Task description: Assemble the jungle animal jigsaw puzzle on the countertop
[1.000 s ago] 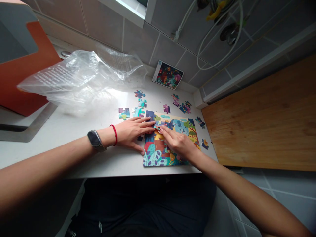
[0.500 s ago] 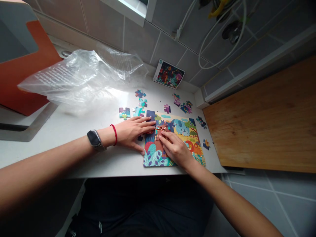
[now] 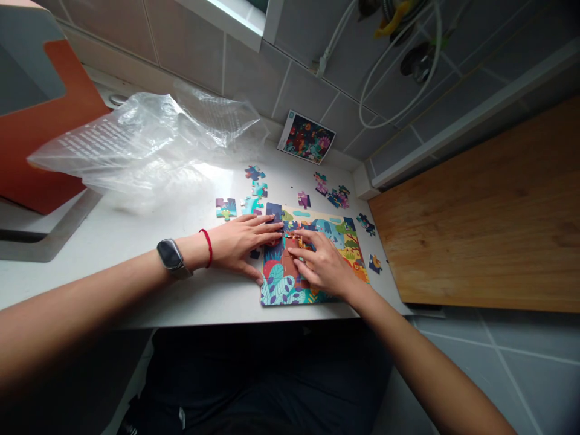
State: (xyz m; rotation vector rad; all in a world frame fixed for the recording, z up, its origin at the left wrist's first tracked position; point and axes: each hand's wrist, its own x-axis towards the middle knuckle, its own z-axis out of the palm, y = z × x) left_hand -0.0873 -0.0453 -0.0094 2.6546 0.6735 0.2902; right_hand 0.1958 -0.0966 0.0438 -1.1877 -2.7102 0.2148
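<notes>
A colourful jigsaw puzzle (image 3: 283,289) with animals and leaves lies partly assembled near the counter's front edge. My left hand (image 3: 242,241) rests flat and open, fingertips on the puzzle's upper left part and thumb at its left edge. Over the brown middle section is my right hand (image 3: 324,263), its fingers apart and fingertips touching the pieces there. It covers much of the puzzle's centre, where a small gap shows between pieces. Loose puzzle pieces lie around it: a frog piece (image 3: 225,208) at left, a purple piece (image 3: 304,199) behind, an orange-and-blue piece (image 3: 375,263) at right.
A printed picture card (image 3: 307,137) leans against the tiled wall. A crumpled clear plastic bag (image 3: 149,142) lies at back left beside an orange-and-grey box (image 3: 67,133). A wooden board (image 3: 480,217) stands at right. A white cable (image 3: 362,99) hangs above.
My right hand has shifted slightly up on the puzzle and its fingers have spread from a closer grouping. My left hand stays in place. The view has moved a little.
</notes>
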